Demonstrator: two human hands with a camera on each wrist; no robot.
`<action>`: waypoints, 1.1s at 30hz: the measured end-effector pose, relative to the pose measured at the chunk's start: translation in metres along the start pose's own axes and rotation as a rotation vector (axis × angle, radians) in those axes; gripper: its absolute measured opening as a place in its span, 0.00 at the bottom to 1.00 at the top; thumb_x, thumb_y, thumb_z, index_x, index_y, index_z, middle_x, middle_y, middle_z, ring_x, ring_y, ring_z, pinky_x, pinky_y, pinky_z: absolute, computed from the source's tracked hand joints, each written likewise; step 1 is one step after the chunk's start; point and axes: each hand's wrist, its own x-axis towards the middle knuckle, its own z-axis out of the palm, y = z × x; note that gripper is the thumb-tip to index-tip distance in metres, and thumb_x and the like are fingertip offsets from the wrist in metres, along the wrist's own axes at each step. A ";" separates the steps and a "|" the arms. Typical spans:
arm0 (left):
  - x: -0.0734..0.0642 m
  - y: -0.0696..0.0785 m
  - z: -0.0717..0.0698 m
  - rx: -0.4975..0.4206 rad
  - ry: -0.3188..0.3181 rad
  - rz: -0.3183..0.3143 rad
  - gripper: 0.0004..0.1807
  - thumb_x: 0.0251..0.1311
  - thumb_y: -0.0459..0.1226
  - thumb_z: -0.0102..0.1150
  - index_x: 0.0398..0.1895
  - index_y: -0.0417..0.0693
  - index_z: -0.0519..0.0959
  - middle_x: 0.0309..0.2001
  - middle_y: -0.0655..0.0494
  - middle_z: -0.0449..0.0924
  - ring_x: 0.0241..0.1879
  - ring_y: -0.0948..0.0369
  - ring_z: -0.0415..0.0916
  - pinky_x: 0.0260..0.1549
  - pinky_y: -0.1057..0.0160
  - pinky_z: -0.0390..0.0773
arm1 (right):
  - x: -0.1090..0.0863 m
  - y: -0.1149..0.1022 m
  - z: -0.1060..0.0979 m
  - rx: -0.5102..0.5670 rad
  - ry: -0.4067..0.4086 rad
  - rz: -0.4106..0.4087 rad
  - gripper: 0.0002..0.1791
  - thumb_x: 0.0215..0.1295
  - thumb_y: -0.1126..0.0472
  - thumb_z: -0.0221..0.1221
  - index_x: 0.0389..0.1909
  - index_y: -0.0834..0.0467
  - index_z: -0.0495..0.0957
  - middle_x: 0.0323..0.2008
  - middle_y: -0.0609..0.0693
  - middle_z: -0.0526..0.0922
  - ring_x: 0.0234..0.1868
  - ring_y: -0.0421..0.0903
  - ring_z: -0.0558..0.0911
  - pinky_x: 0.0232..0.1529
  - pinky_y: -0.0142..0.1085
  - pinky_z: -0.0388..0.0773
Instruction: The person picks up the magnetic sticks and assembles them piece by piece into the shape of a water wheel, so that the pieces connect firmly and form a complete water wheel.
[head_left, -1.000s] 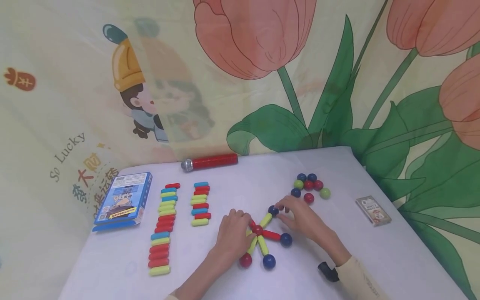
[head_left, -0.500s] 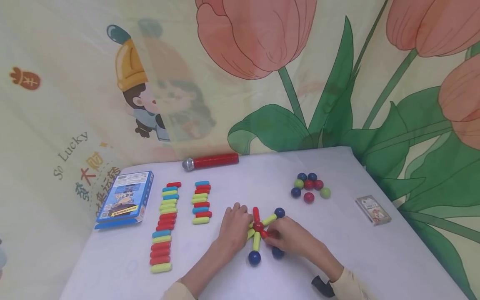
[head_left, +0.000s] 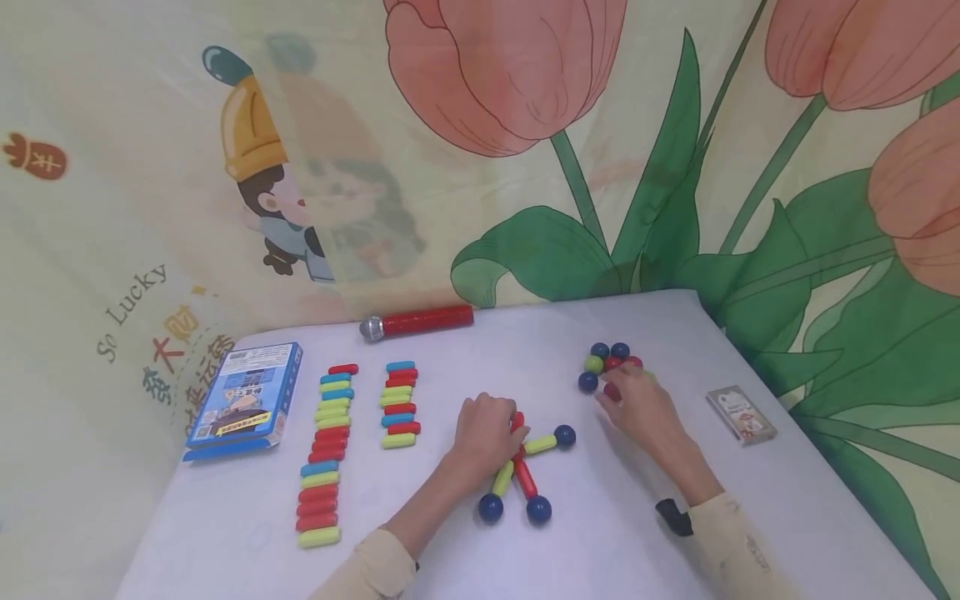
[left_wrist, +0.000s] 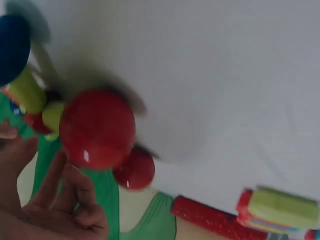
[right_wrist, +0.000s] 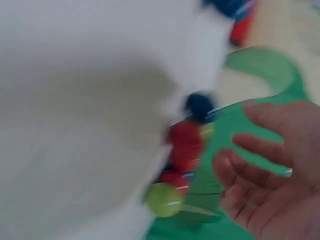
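Observation:
My left hand (head_left: 487, 433) is over the left part of a star of magnetic rods, its fingertips pinching a red rod (head_left: 519, 419). A yellow-green rod (head_left: 540, 445) and a red rod (head_left: 528, 482) end in blue balls (head_left: 565, 436). In the left wrist view, a large red ball (left_wrist: 97, 129) sits close by the curled fingers, with a smaller-looking red ball (left_wrist: 134, 168) behind it. My right hand (head_left: 637, 408) reaches over the loose ball group, fingers spread and holding nothing. A blue ball (right_wrist: 200, 107) and a green ball (right_wrist: 164, 200) lie beside its fingers.
Two columns of loose rods (head_left: 318, 492) lie on the left of the white table (head_left: 420, 533). A blue box (head_left: 243, 396) stands farther left. A red microphone (head_left: 420, 322) lies at the back, and a small card box (head_left: 741, 414) at the right.
My right hand has left the star's right side and moved up and right to the loose balls. The star has turned clockwise, and my left hand has shifted up and right over it.

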 end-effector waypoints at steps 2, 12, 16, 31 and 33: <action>0.005 0.006 0.008 0.041 0.013 -0.040 0.17 0.61 0.49 0.80 0.38 0.46 0.86 0.21 0.58 0.74 0.28 0.61 0.71 0.34 0.63 0.73 | 0.009 0.015 0.003 -0.047 0.014 0.042 0.20 0.65 0.66 0.75 0.54 0.71 0.84 0.44 0.64 0.82 0.43 0.58 0.84 0.48 0.51 0.88; 0.005 0.011 0.018 -0.104 0.087 -0.129 0.18 0.60 0.40 0.80 0.38 0.43 0.78 0.20 0.57 0.71 0.20 0.62 0.70 0.26 0.66 0.71 | 0.011 -0.003 0.011 0.147 -0.128 -0.037 0.19 0.64 0.69 0.75 0.55 0.65 0.85 0.43 0.55 0.87 0.44 0.50 0.86 0.48 0.46 0.88; 0.003 0.009 0.018 -0.160 0.117 -0.102 0.16 0.62 0.39 0.79 0.38 0.43 0.77 0.18 0.57 0.71 0.17 0.63 0.69 0.19 0.69 0.68 | 0.024 -0.026 0.017 0.266 -0.199 -0.184 0.21 0.67 0.66 0.74 0.60 0.62 0.85 0.46 0.51 0.90 0.47 0.48 0.87 0.48 0.42 0.87; 0.000 0.005 0.018 -0.165 0.126 -0.094 0.20 0.61 0.43 0.80 0.41 0.44 0.77 0.22 0.58 0.72 0.25 0.62 0.71 0.27 0.67 0.71 | 0.053 -0.040 0.041 0.381 -0.384 -0.268 0.23 0.71 0.69 0.69 0.66 0.62 0.82 0.54 0.54 0.90 0.54 0.53 0.88 0.51 0.41 0.88; -0.002 0.000 0.011 -0.190 0.118 -0.100 0.19 0.61 0.44 0.80 0.43 0.44 0.78 0.25 0.58 0.74 0.28 0.62 0.72 0.30 0.65 0.74 | 0.054 -0.041 0.042 0.383 -0.403 -0.283 0.24 0.72 0.69 0.69 0.67 0.62 0.81 0.55 0.55 0.89 0.56 0.54 0.88 0.53 0.42 0.88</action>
